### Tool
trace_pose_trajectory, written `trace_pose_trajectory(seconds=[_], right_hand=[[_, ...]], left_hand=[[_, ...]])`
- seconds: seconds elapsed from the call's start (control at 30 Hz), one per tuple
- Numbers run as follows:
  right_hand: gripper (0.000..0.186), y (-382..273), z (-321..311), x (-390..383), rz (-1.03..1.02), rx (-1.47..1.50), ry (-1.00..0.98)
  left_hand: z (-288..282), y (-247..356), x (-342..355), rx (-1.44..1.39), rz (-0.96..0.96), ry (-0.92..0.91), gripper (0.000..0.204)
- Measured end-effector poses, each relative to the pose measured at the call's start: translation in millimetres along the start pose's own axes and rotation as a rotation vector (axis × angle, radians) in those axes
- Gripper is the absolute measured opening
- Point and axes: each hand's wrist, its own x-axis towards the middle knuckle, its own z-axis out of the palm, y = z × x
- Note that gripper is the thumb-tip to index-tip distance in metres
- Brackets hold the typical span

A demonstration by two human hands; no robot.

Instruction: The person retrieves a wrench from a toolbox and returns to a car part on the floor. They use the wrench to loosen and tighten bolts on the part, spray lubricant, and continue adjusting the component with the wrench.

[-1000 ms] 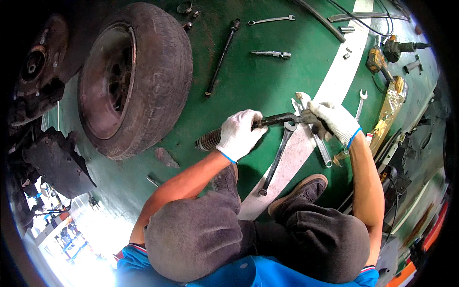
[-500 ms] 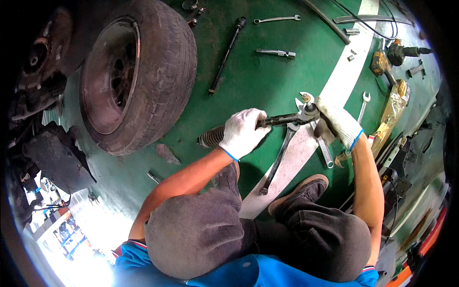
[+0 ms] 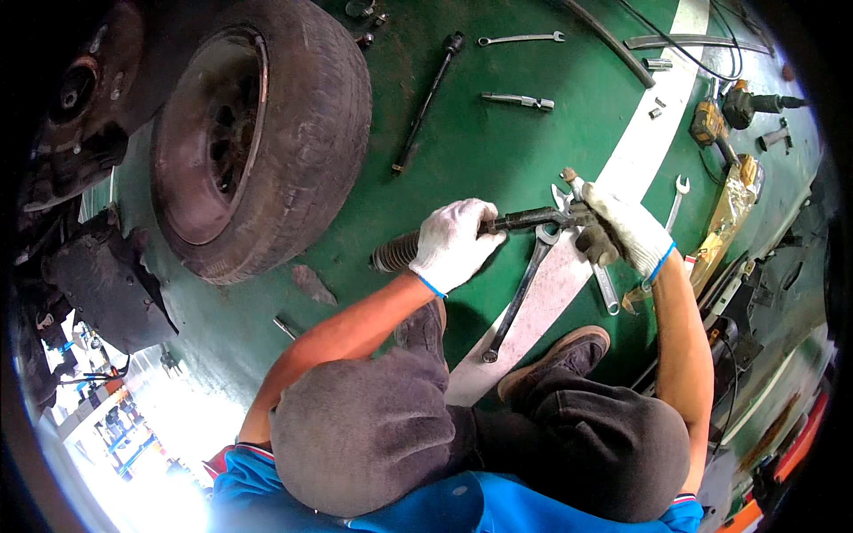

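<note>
A dark steering tie rod point(image 3: 530, 218) with a ribbed rubber boot point(image 3: 395, 252) at its left end is held level above the green floor. My left hand point(image 3: 455, 245), in a white knit glove, is closed round the rod just right of the boot. My right hand point(image 3: 627, 224), gloved too, wraps the tie rod end at the other side; its threaded stud point(image 3: 569, 175) points up past the fingers. Most of the joint is hidden by the glove. Under the rod lie a long dark open-end wrench point(image 3: 519, 300) and a shiny wrench point(image 3: 607, 290), partly covered.
A wheel with its tire point(image 3: 311, 133) stands at left. Beyond my hands lie a black rod point(image 3: 429, 102), a combination wrench point(image 3: 522, 38) and a socket handle point(image 3: 518, 100). Farther right are another wrench point(image 3: 678, 201), a cordless impact wrench point(image 3: 708, 120) and a clear plastic package point(image 3: 730, 201).
My right hand has turned the tie rod end slightly, and its fingers now cover more of the joint. The left hand keeps its grip on the rod.
</note>
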Motion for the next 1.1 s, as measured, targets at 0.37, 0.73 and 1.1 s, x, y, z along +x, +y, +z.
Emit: trace_pose_trajectory(seconds=[0.37, 0.73, 1.1], right_hand=[[0.056, 15.4, -20.6, 7.8, -0.212, 0.074, 0.041], [0.051, 16.1, -0.1, 6.0, -0.462, 0.310, 0.047], [0.053, 11.6, -11.3, 1.7, -0.437, 0.245, -0.216]], left_hand=[[2.9, 3.6, -1.7, 0.009, -0.007, -0.034, 0.031], [0.2, 0.5, -7.4, 0.005, -0.030, -0.041, 0.028], [0.3, -2.9, -1.6, -0.004, -0.046, -0.013, 0.027]])
